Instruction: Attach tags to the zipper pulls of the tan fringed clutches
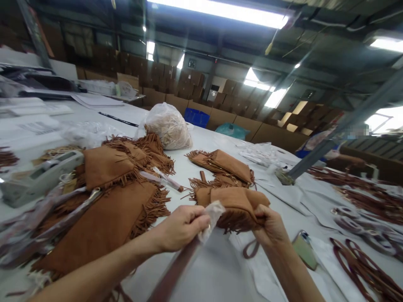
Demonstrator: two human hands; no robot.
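Observation:
In the middle of the head view, my left hand is closed round the end of a brown leather strap in a clear plastic sleeve. The sleeve's loose end pokes up past my fingers, and the strap hangs toward me. My right hand grips the right end of a brown fringed suede bag, its fingers folded over the edge. The sleeve's tip touches or overlaps the bag's front. Behind it lies another fringed bag. To the left, more fringed bags are heaped with plastic-wrapped straps.
A grey tape dispenser stands at left. Behind the heap sits a stuffed plastic bag. At right are a phone, brown straps and rolled straps. A metal post rises from the table. Cardboard boxes line the back.

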